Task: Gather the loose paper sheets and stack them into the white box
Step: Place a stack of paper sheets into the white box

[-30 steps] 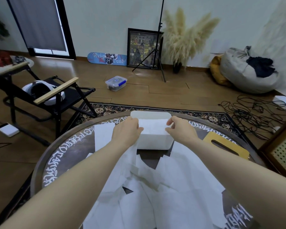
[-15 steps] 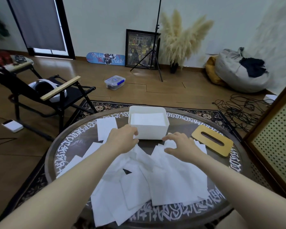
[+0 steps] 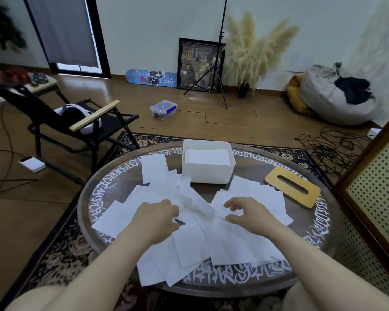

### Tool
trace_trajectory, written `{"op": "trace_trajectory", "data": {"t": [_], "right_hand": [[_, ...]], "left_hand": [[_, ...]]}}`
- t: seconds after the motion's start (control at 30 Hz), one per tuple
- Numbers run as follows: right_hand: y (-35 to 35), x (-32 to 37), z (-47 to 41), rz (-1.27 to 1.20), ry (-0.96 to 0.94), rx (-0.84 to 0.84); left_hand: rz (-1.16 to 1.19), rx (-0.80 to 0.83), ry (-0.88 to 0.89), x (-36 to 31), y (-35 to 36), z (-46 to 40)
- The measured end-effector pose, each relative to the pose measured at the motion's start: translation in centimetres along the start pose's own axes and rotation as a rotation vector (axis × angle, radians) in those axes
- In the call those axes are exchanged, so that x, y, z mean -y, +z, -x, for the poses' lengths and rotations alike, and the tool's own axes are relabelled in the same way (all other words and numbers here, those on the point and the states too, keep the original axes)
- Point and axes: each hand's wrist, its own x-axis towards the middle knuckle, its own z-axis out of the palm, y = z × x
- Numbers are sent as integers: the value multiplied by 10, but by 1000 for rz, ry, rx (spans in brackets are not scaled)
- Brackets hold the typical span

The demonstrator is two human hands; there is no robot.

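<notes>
Several loose white paper sheets (image 3: 234, 241) lie overlapping across the middle and near side of the round dark table (image 3: 310, 261). The white box (image 3: 208, 175) stands at the table's far side with a flat stack of sheets (image 3: 207, 157) inside. My left hand (image 3: 156, 218) is down on the pile, its fingers curled onto the edge of a sheet (image 3: 198, 205) that is rucked up beside the fingertips. My right hand (image 3: 249, 213) sits just right of that sheet with fingers bent and spread, holding nothing.
A yellow wooden lid with a slot (image 3: 292, 186) lies on the table right of the box. A black folding chair (image 3: 81, 129) stands to the left, a perforated cabinet (image 3: 377, 189) close on the right. Cables (image 3: 330, 151) lie on the floor.
Both hands came back from the white box toward me and now lie on the pile of loose sheets. The view has pulled back and shows the whole table.
</notes>
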Motion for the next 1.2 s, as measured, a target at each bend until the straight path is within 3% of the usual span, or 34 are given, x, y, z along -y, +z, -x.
{"op": "trace_trajectory", "data": {"t": [0.4,0.73,0.93,1.2], "right_hand": [[32,32,-29,27,50,-32],[0,24,-3,-432,8,-269],[-16,16,20,-627,31,-276],[-26,7,33,-665,-118,-116]], "left_hand": [[-46,79,-2,14,12,3],[3,7,21,0,4,-1],[171,-161,49,-20,-5,-6],[537,-275,198,-45,-7,-30]]}}
